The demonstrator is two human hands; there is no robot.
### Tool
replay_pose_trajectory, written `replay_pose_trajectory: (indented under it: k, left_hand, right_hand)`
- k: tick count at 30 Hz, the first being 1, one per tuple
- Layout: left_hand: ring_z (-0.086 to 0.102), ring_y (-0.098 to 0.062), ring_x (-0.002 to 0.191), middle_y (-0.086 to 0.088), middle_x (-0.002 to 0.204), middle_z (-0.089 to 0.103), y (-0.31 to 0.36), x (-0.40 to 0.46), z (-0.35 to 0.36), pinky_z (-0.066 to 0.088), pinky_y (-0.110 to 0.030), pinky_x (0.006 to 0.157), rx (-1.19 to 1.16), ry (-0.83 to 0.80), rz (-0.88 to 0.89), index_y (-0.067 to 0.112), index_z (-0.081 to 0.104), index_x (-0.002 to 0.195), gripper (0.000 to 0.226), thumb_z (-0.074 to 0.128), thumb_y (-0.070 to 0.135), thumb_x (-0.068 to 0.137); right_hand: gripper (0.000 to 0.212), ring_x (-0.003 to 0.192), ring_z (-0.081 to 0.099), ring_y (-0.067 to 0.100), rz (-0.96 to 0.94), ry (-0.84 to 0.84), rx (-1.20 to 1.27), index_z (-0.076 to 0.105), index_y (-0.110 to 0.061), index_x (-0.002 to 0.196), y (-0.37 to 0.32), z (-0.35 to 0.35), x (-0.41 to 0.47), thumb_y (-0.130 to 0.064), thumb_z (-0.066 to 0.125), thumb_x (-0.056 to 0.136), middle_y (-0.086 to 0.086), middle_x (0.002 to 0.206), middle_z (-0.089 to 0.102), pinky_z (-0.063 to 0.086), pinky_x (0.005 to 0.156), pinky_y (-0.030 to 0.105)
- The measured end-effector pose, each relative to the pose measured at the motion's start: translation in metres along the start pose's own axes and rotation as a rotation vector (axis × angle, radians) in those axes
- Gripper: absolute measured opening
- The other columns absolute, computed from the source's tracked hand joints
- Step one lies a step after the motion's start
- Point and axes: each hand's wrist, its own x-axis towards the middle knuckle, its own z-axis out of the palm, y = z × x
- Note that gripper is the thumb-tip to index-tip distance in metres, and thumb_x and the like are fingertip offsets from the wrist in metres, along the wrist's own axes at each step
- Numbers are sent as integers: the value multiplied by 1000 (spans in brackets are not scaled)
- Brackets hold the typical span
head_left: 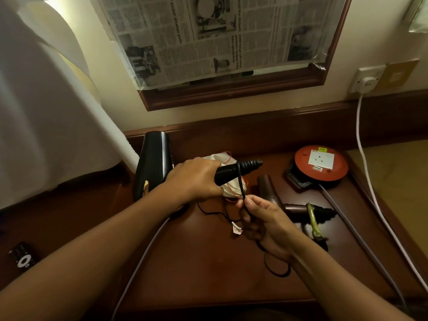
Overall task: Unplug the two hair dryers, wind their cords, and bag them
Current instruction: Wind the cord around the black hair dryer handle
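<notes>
left hand (pixel 194 179) gripping dryer handle (pixel 228 173), right hand (pixel 261 218) pinching cord (pixel 242 188)

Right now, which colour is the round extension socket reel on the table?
Red-orange, with a white socket plate; the reel shows in the head view.

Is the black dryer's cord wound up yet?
Barely: one loop crosses the handle; the right hand pinches the cord, the rest trailing loose.

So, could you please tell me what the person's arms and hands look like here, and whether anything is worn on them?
Both forearms are bare right up to the frame edge: no sleeves show. The left hand and right hand carry no gloves, and no rings, watch or bracelet are visible on either wrist. No markings can be made out in this dim light.
</notes>
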Motion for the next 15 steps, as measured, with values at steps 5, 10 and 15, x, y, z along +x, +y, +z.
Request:
replay_pose_trajectory:
  k: [5,10,15]
  left_hand:
    - [57,-18,71,7,78,56,3,2,-4,46,-31,60,-60,-27,0,33,48,83,24,64,45,70]
    - [57,-16,69,8,75,57,9,-2,-11,48,-32,60,-97,-34,15,34,47,81,24,66,45,70]
    - [55,-10,66,10,73,55,9,-7,-17,44,-29,58,-83,-35,26,39,41,73,27,67,44,73]
  right_hand:
    - [12,52,42,13,-41,-23,9,62,-8,82,-6,-8,-2,-17,56,89,5,67,49,37,49,26]
    - [7,56,49,16,-110,-20,-84,58,-6,79,-17,-13,-8,-11,61,84,7,66,55,46,57,28]
    - [13,51,49,14,-317,164,-548,54,-5,78,-25,-19,-12,-7,59,90,3,61,56,40,50,29]
